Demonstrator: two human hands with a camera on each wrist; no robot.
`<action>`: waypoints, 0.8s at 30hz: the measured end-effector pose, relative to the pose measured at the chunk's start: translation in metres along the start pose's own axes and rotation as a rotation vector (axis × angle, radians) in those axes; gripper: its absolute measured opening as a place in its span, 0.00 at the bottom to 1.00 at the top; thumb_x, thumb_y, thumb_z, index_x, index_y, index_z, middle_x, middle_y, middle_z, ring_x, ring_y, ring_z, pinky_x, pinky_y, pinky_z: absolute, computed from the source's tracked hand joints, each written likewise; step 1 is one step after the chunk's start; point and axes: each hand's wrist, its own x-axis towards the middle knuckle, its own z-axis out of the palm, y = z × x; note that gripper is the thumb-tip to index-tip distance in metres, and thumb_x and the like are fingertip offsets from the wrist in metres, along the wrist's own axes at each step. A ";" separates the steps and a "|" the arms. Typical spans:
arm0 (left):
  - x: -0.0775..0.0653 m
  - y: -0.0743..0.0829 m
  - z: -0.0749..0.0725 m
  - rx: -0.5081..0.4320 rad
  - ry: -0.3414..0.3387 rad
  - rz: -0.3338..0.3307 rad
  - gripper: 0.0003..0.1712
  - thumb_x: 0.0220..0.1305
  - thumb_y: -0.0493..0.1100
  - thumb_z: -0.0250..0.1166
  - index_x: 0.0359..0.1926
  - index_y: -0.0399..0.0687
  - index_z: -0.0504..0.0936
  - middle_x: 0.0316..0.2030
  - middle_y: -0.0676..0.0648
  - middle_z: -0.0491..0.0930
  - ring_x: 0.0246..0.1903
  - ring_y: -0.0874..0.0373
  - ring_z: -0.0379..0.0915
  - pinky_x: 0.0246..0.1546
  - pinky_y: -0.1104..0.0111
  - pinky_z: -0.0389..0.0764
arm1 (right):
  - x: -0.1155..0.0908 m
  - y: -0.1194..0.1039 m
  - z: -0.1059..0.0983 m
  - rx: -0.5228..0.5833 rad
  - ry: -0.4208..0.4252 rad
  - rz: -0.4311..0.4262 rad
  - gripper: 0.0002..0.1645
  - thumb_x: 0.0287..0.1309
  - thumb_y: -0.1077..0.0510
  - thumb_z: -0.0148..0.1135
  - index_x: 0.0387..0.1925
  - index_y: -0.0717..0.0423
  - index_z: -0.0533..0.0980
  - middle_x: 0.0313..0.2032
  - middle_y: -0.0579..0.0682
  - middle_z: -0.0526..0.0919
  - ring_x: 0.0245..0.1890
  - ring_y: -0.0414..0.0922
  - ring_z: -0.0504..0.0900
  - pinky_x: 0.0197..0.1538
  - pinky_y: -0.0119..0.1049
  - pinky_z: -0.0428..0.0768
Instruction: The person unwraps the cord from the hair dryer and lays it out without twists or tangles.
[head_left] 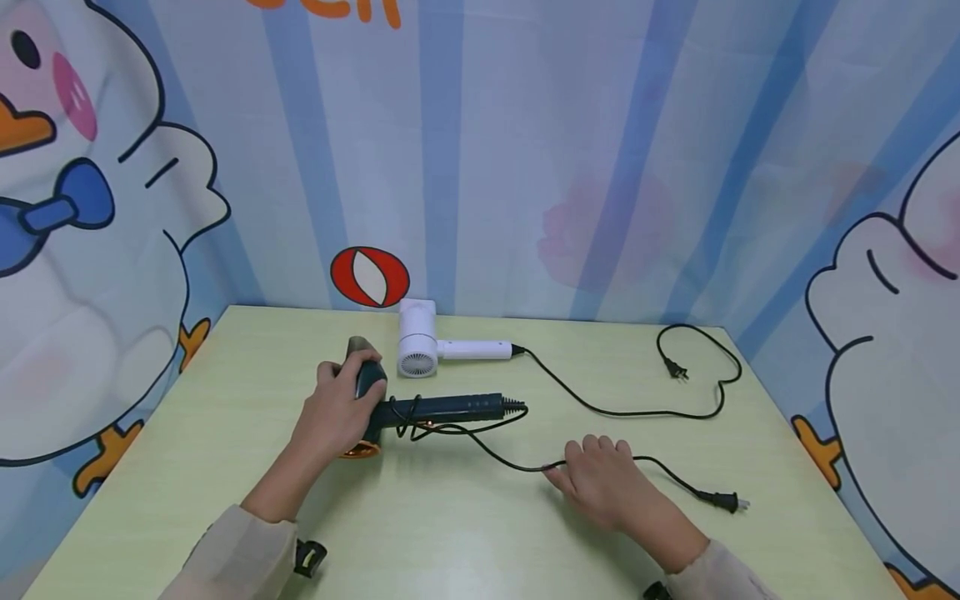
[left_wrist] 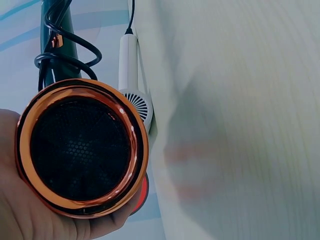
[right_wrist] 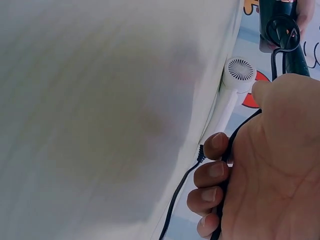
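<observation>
My left hand (head_left: 339, 410) grips the barrel of a dark green hair dryer (head_left: 450, 407) with a copper-coloured rim. In the left wrist view that round copper rim (left_wrist: 82, 210) faces the camera, fingers and palm behind it. Loops of the dryer's black cord (head_left: 517, 467) wind around its handle, which points right. Further right, my right hand (head_left: 603, 483) holds the cord, and the right wrist view shows its fingers (right_wrist: 209, 196) curled around it. Beyond this hand the cord runs on to a black two-pin plug (head_left: 726, 501).
A white hair dryer (head_left: 417, 340) lies behind the green one near the table's back edge. Its black cord (head_left: 622, 412) curves right to a plug (head_left: 676, 368). The pale table (head_left: 450, 542) meets a striped blue cartoon curtain (head_left: 495, 167) at the back.
</observation>
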 end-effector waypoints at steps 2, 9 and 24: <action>0.000 0.000 0.000 -0.001 0.000 0.002 0.27 0.76 0.57 0.52 0.72 0.65 0.62 0.64 0.31 0.56 0.45 0.32 0.74 0.34 0.54 0.82 | 0.000 0.000 0.001 0.001 0.003 0.002 0.26 0.75 0.37 0.47 0.29 0.52 0.65 0.26 0.49 0.64 0.29 0.49 0.62 0.38 0.46 0.60; 0.001 0.000 -0.002 -0.005 0.010 0.000 0.27 0.76 0.58 0.52 0.71 0.65 0.62 0.65 0.31 0.56 0.45 0.32 0.74 0.34 0.55 0.81 | -0.001 -0.001 0.002 0.014 -0.013 0.002 0.25 0.75 0.37 0.49 0.29 0.52 0.66 0.26 0.49 0.65 0.29 0.50 0.63 0.39 0.47 0.61; 0.002 -0.002 -0.012 -0.029 0.024 0.007 0.27 0.77 0.58 0.51 0.72 0.62 0.62 0.66 0.28 0.56 0.46 0.32 0.74 0.37 0.52 0.82 | -0.006 -0.001 0.007 -0.002 -0.077 0.020 0.28 0.73 0.34 0.48 0.29 0.52 0.68 0.26 0.49 0.65 0.30 0.49 0.64 0.39 0.50 0.64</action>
